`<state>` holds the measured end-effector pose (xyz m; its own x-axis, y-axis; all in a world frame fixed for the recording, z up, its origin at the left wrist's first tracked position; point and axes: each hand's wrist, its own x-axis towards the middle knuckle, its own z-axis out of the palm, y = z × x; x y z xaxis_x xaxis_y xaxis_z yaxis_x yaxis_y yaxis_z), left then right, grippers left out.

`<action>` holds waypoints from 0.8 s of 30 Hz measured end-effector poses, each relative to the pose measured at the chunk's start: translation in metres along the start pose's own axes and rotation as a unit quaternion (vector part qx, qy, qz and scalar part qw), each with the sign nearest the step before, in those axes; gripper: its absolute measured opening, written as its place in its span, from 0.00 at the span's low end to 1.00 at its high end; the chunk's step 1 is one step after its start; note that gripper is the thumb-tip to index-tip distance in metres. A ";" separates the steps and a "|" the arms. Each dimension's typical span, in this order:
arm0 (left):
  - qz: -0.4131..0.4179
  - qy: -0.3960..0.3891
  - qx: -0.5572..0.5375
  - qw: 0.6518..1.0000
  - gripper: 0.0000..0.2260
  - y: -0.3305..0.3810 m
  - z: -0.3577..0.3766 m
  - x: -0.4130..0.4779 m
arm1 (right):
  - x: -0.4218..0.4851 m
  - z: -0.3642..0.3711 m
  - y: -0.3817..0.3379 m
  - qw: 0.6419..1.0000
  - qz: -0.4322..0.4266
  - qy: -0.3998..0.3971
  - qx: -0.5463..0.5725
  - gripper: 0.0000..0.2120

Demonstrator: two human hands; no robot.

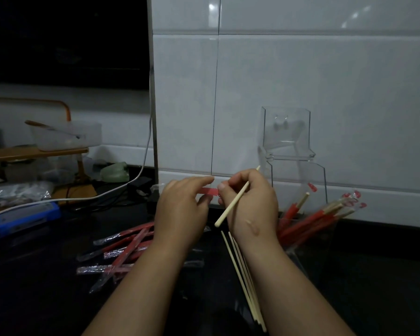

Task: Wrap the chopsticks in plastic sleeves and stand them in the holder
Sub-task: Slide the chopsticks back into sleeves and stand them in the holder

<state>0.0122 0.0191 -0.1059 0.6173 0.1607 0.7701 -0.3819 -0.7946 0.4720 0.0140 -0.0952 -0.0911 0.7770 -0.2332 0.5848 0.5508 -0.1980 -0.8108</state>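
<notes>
Pale wooden chopsticks (244,282) at six o'clock lie bare; our right hand (250,202) grips one, our left hand (182,209) pinches a red plastic sleeve (210,191). Wrapped ones (308,224) stand in the clear plastic holder (331,235) at three o'clock.

Most of the red sleeve (210,191) is hidden; only a short stretch shows between the left hand (182,209), which pinches it, and the right hand (250,202), whose thumb covers its end; the loose chopsticks (243,275) vanish at their far ends under the right wrist; the left forearm covers the right side of the pile of empty sleeves (121,253); both forearms are cut by the bottom edge; the clear holder (298,175) fades low down into the dark counter (374,275); the blurred blue object (27,214) is cut by the left edge.
</notes>
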 end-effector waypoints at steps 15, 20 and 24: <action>-0.087 0.093 -0.047 0.991 0.06 -0.006 0.000 0.003 | -0.005 -0.003 -0.017 0.987 0.009 0.055 0.153 0.23; -0.104 0.099 -0.038 0.989 0.07 -0.006 -0.001 0.002 | -0.010 -0.006 -0.024 0.973 -0.029 0.082 0.214 0.21; -0.114 0.113 -0.034 0.986 0.07 -0.007 -0.001 0.002 | -0.011 -0.006 -0.023 0.970 -0.054 0.106 0.213 0.23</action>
<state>0.0153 0.0252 -0.1073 0.5267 0.4634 0.7127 -0.2998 -0.6833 0.6658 -0.0094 -0.0934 -0.0790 0.6527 -0.4323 0.6222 0.7365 0.1692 -0.6549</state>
